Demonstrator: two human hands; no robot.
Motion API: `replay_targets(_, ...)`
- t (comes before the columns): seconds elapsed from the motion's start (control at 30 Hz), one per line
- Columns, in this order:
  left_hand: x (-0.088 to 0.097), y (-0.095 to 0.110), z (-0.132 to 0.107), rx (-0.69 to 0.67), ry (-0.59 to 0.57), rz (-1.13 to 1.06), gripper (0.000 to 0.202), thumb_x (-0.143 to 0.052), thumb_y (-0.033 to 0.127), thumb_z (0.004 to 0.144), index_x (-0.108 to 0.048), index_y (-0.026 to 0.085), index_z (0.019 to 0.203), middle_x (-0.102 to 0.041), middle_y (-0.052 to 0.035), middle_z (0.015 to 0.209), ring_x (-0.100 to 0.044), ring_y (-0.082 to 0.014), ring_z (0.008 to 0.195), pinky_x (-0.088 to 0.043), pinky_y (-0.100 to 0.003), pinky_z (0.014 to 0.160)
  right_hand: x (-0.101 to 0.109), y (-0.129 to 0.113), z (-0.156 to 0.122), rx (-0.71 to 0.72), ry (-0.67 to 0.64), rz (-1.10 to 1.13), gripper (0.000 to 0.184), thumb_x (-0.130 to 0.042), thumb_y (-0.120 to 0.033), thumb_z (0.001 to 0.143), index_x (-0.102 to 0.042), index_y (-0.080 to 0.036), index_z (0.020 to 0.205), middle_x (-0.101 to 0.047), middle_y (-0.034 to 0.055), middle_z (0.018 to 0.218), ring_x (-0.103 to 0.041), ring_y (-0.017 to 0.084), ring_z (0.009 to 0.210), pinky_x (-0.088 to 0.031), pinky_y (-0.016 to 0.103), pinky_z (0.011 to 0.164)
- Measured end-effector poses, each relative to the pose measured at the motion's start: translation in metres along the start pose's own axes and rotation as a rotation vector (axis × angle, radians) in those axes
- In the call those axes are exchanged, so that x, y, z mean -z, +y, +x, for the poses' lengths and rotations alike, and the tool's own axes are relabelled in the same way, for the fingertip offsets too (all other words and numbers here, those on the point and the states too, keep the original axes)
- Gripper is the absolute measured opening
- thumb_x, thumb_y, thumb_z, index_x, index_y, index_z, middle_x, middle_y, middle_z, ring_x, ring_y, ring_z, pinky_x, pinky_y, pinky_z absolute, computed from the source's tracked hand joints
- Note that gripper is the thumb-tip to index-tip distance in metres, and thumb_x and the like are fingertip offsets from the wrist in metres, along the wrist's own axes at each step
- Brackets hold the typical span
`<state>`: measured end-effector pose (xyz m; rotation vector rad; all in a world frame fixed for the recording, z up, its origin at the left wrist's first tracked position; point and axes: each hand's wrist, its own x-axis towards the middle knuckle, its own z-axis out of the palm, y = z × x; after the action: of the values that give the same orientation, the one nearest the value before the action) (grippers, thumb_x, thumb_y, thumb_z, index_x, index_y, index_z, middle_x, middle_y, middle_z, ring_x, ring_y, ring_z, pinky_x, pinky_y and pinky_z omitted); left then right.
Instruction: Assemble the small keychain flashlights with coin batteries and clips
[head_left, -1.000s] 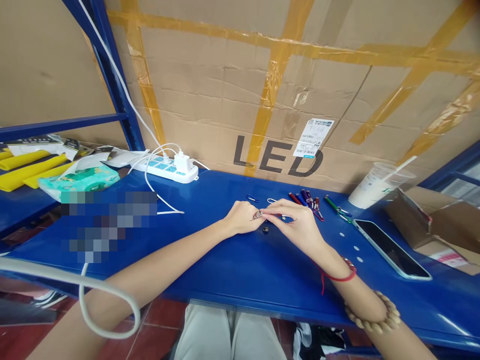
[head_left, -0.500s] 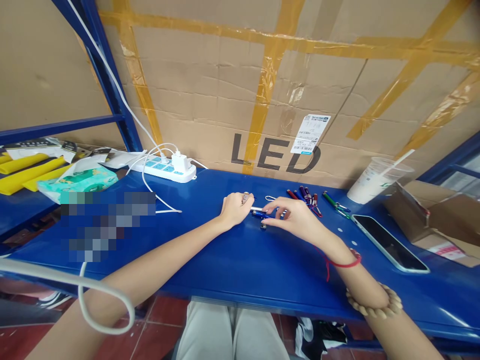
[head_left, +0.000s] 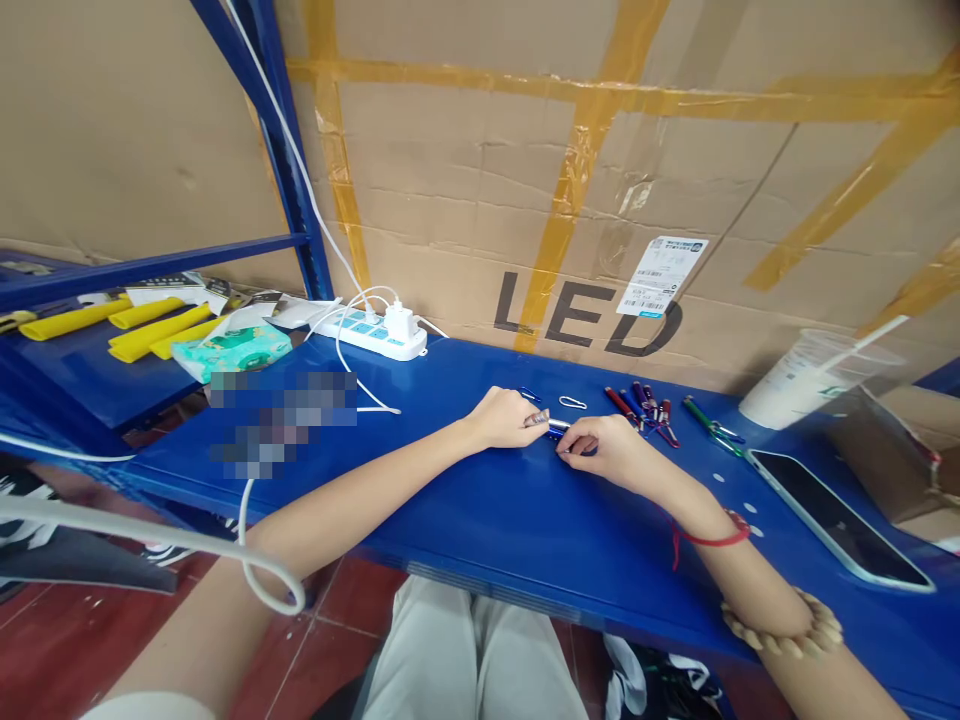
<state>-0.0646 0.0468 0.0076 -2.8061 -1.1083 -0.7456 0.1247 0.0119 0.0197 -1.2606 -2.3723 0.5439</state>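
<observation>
Grip on the blue tube [head_left: 556, 429]: pinched low over the blue counter [head_left: 487, 520], right between the two hands. Held at one end by the left hand [head_left: 504, 418], closed, thumb and forefinger nipping a small metallic piece [head_left: 536, 419] at the tube's tip. Taken at the other end by the right hand [head_left: 609, 450], curled shut on it, fingertips hiding the rest. Judged best done like this: wrists resting on the counter, tube and piece in one straight line, light pressure only, any turning done with the fingertips rather than the arm. Worth working close to the surface, to stop a dropped part from rolling off. Just behind, a silver clip [head_left: 572, 402] and a blue clip [head_left: 529, 394]; further right, a cluster of coloured tubes [head_left: 646, 405], small white discs [head_left: 716, 478] and a phone [head_left: 836, 515]. Keep the right forearm clear of those.
</observation>
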Motion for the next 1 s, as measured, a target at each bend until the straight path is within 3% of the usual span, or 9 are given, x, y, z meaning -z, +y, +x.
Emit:
replay_targets(0.37,0.019,-0.005,-0.003,-0.039,-0.007,0.099,0.037,-0.040,0.032,0.081,-0.057,0.016,0.052,-0.065,-0.0084,0.059,-0.058,-0.0183,0.055,-0.026,-0.027,0.049,-0.005,0.002,0.007,0.096,0.145,-0.067,0.018,-0.056,-0.014,0.069,-0.067,-0.016,0.084,-0.064,0.0049,0.078,-0.062,0.014,0.061,-0.052,0.026,0.060)
replay_targets(0.57,0.030,-0.004,-0.004,0.014,-0.042,0.165,0.032,-0.043,0.029,0.077,-0.059,0.016,0.053,-0.064,-0.0093,0.058,-0.059,-0.0212,0.058,-0.027,-0.028,0.051,-0.010,-0.001,0.009,0.136,0.190,-0.082,0.012,-0.058,-0.023,0.075,-0.069,-0.017,0.078,-0.063,0.0055,0.076,-0.061,0.016,0.063,-0.051,0.029,0.062)
replay_targets(0.83,0.028,-0.011,-0.001,0.024,-0.074,0.194,0.035,-0.047,0.035,0.077,-0.062,0.014,0.053,-0.064,-0.0107,0.058,-0.060,-0.0219,0.059,-0.028,-0.026,0.050,-0.008,0.001,0.011,0.140,0.354,-0.115,0.018,-0.057,-0.032,0.078,-0.069,-0.020,0.084,-0.064,0.0060,0.077,-0.061,0.017,0.064,-0.052,0.031,0.065)
replay_targets(1.0,0.022,-0.016,0.000,0.039,-0.061,0.181,0.046,-0.037,0.038,0.087,-0.064,0.014,0.059,-0.066,-0.0104,0.064,-0.061,-0.0198,0.062,-0.025,-0.025,0.049,-0.005,0.011,0.013,0.040,0.429,-0.030,0.022,-0.062,-0.036,0.074,-0.071,-0.019,0.084,-0.067,0.0073,0.079,-0.064,0.018,0.065,-0.054,0.032,0.066)
